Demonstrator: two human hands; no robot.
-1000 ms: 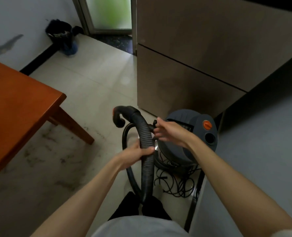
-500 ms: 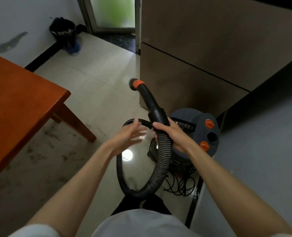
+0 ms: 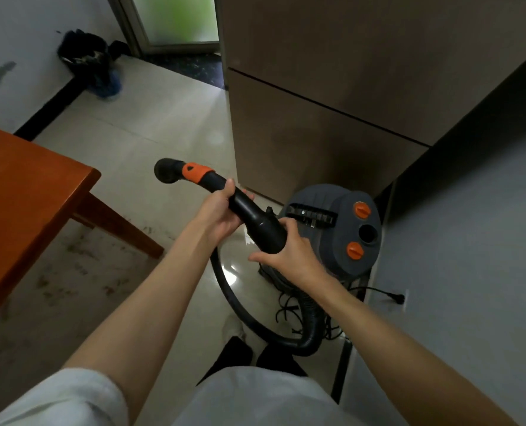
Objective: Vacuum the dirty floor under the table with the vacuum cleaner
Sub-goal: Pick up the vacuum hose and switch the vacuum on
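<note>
A grey canister vacuum cleaner [image 3: 338, 238] with orange knobs stands on the floor beside a cabinet. Its black ribbed hose [image 3: 312, 321] loops down to my feet and ends in a rigid black handle [image 3: 255, 219] with an orange collar and an open mouth pointing left. My left hand [image 3: 221, 216] grips the handle's narrow part. My right hand [image 3: 286, 253] grips its thick end nearer me. The orange-brown wooden table [image 3: 24, 192] fills the left side. Dark dirt smears [image 3: 77, 265] cover the pale tiles under and beside it.
A tall brown cabinet [image 3: 332, 96] rises right behind the vacuum. A grey surface [image 3: 470, 272] lies on the right, with a black plug on it. Tangled black cable [image 3: 289, 309] lies under the vacuum. A black bin [image 3: 86, 56] stands by the far wall near a door.
The hose handle has swung from pointing up to pointing left. My left hand, open half a second ago, now grips the handle. My right hand has slid to its thick end.
</note>
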